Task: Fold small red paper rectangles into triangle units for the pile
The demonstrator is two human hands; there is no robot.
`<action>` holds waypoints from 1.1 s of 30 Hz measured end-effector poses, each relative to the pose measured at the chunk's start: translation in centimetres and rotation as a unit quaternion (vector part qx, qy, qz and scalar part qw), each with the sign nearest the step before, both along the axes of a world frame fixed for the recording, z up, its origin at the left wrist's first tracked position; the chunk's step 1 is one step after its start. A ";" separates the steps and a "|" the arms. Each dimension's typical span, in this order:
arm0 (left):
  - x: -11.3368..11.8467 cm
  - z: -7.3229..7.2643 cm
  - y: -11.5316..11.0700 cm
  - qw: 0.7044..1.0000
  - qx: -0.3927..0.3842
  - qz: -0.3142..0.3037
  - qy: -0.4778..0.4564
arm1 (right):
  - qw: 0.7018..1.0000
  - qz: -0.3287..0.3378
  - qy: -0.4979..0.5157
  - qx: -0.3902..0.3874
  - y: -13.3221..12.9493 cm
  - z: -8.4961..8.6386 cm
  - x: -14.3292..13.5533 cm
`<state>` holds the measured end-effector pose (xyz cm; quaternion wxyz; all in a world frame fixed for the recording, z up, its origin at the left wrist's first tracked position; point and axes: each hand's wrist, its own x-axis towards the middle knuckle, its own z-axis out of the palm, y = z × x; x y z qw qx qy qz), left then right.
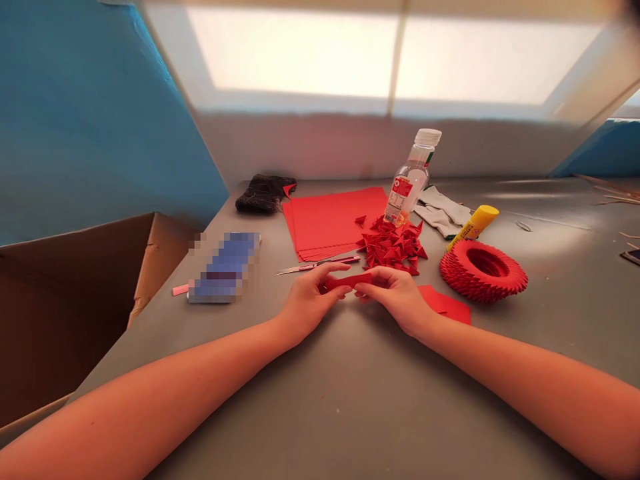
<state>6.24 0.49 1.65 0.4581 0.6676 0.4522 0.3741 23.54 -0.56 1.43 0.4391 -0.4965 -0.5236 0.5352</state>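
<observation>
Capped bottle (416, 163), cardboard box (153, 263).

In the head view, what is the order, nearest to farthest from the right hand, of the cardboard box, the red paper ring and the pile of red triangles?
1. Pile of red triangles, just beyond the right hand.
2. Red paper ring, on the right side.
3. Cardboard box, at far left.

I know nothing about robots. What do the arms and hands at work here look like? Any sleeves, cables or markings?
They are a person's, not a machine's. The left hand and right hand are ungloved, with no rings visible. The left forearm and right forearm are bare: no sleeve, watch, bracelet or cable shows on either.
</observation>
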 end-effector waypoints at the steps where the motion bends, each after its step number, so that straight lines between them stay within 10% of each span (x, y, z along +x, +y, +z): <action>1: 0.0 0.0 0.0 1.000 0.001 -0.001 0.001 | 1.000 -0.003 -0.005 -0.001 0.0 0.1 0.0; 33: 0.2 0.5 -0.4 1.000 0.003 -0.001 -0.001 | 0.995 0.034 -0.039 0.085 -0.1 0.6 0.3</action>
